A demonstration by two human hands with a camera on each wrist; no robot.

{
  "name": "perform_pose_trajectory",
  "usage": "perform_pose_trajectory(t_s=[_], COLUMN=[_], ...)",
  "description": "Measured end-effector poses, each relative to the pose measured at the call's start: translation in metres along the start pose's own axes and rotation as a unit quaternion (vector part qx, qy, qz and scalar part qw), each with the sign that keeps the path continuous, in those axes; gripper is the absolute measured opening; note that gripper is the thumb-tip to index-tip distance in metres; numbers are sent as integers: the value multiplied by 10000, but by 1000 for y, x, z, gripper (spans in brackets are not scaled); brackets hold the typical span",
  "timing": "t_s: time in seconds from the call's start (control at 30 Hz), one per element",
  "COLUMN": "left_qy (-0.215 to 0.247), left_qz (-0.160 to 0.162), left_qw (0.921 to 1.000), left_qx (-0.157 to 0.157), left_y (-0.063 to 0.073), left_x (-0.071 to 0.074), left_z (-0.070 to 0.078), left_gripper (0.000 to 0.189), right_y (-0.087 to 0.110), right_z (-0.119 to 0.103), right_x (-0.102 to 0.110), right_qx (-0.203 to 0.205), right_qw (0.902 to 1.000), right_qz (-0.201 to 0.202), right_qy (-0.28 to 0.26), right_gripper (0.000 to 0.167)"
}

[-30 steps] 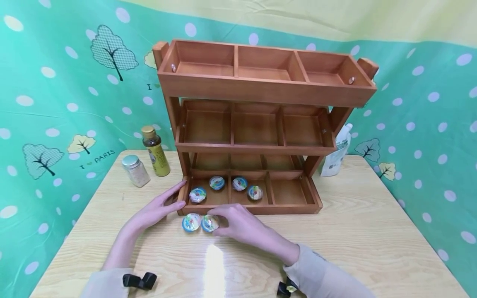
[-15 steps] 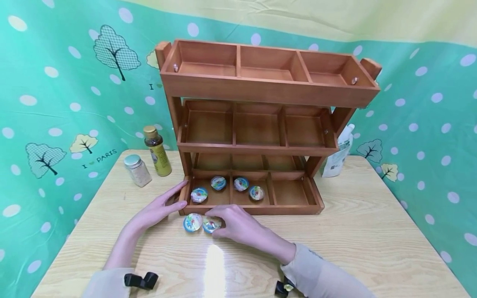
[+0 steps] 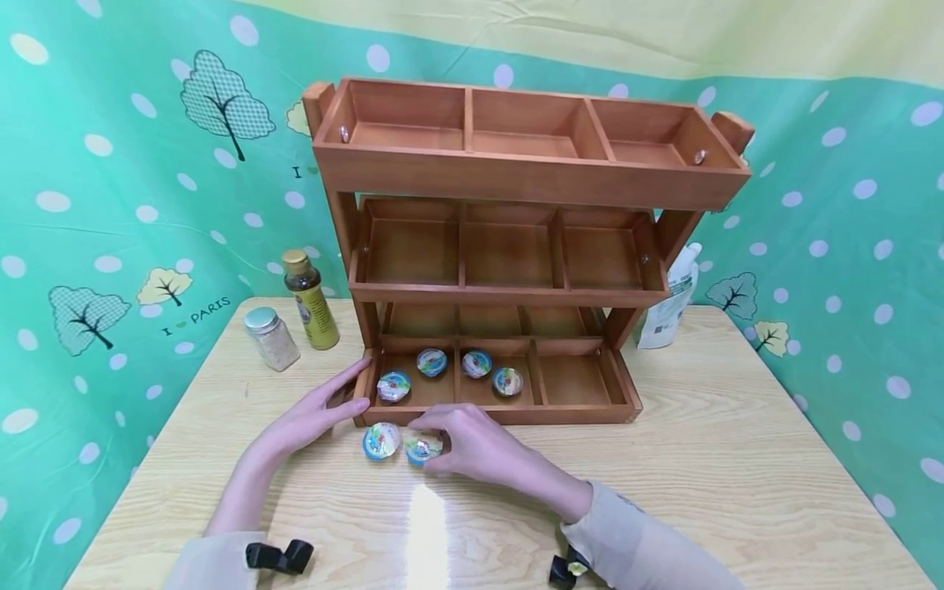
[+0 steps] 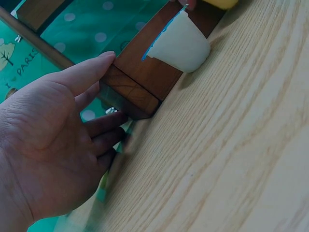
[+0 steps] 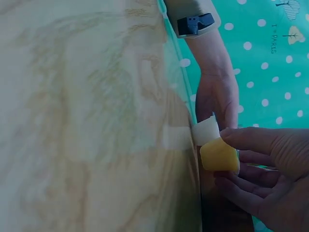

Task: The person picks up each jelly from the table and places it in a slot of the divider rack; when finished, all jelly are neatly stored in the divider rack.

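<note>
My right hand (image 3: 479, 442) pinches a yellow jelly cup (image 5: 219, 155) between thumb and fingers, just in front of the bottom tier; its foil lid shows in the head view. To its left a white jelly cup (image 4: 181, 43) with a blue-edged lid stands on the table. My left hand (image 3: 313, 414) touches the left end of the wooden rack's bottom tier (image 3: 501, 416), fingers extended along its side and thumb at the front corner. Two lidded cups (image 3: 394, 386) sit in that tier's left compartment. Its middle compartment holds two more cups (image 3: 507, 382).
Three tiers of compartments make up the brown wooden rack (image 3: 531, 176). Left of it stand a glass jar (image 3: 271, 338) with a pale lid and a yellow-labelled bottle (image 3: 313, 301). A white pouch (image 3: 667, 303) leans behind the right side. A patterned curtain (image 3: 111, 205) hangs behind the table.
The cup in my right hand has shifted slightly right and toward me, widening the gap to the white cup. My left hand keeps its place at the rack.
</note>
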State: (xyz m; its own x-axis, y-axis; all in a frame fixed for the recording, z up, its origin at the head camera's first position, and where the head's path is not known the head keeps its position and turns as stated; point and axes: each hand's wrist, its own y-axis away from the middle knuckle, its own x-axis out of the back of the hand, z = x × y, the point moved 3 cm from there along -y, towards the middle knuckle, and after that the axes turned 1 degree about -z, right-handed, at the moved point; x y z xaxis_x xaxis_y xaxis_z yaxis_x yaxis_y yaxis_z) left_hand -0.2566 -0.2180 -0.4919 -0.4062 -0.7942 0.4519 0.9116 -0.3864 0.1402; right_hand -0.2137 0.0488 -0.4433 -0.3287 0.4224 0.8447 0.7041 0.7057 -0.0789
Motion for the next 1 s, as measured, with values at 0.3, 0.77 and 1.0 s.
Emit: perform_pose_trajectory(t_s=[0.3,0.77,1.0], left_qy=[-15,-13,-29], left_qz=[10,-51,-18], left_qw=[10000,9999,10000], left_qx=[82,-99,-49], left_y=[1,1,0], left_x=[0,1,0], left_z=[0,2,1], left_gripper=[72,75,73], right_y=[13,43,52], right_z=[5,34,60], right_x=[27,81,103], right_qx=[-362,-736,-909], right_qw=[9966,9866,9806], right_qz=[188,1142,1541], right_qy=[-718,-905,-806], right_gripper=[50,49,48])
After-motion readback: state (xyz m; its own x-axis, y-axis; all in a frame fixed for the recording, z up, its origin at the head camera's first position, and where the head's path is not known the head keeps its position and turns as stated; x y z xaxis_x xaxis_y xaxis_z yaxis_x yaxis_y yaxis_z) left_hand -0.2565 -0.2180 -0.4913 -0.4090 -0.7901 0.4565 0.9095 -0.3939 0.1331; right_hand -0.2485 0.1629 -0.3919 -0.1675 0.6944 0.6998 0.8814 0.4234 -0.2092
